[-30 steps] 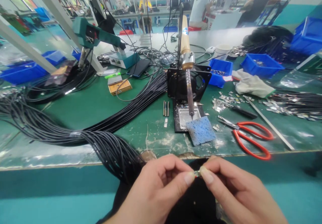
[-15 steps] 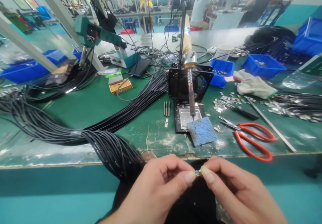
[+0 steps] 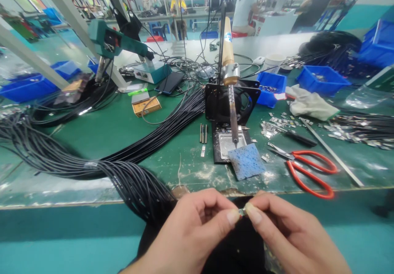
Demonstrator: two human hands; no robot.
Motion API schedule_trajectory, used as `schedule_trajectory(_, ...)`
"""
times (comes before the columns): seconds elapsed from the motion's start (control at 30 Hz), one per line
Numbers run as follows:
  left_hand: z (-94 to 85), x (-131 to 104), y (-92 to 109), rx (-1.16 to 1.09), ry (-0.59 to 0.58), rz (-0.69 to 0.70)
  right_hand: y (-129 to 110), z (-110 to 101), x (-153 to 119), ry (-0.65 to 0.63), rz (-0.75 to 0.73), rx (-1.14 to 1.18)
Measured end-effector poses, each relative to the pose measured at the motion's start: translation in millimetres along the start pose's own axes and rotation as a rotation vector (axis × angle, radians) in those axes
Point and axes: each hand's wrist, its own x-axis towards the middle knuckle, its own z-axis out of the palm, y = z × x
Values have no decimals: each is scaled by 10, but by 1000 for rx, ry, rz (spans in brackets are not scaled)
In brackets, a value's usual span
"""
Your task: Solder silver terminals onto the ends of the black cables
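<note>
Just in front of the bench edge, my left hand [image 3: 197, 224] and my right hand [image 3: 281, 226] meet fingertip to fingertip. Between them is a small metallic connector piece [image 3: 242, 212], mostly covered by the fingers. My left thumb and forefinger pinch one end of it, and my right thumb and forefinger pinch the other. Beside my left hand, a thick bundle of black cables [image 3: 135, 183] drops over the bench edge. Beyond the hands lies a blue sponge [image 3: 247, 162], with the tip of an upright soldering iron [image 3: 231, 72] just above its far edge.
Red-handled scissors [image 3: 310, 167] lie right of the sponge, by a thin metal strip [image 3: 332, 153]. Loose small connectors [image 3: 272, 127] are scattered behind them. A black fan [image 3: 230, 101] stands behind the iron. Blue bins [image 3: 321, 80], a white glove [image 3: 312, 103] and a green heat gun [image 3: 106, 40] are farther back.
</note>
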Motion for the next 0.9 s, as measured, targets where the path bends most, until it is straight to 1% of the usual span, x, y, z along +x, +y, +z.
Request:
schedule_trajectory(0.4,-46,44,5,-3,-40,11,9,-31,26,-7,6,0)
schedule_trajectory(0.57,-56,87,19,-28,-56,-30,14,-41,47,-14,8,17)
schedule_trajectory(0.7,-52,122,35,-24,-48,-17,0,-47,62,-14,15,22)
schedule_trajectory(0.9,-34,114,23,-36,-28,-9,12,-52,79,-21,39,37)
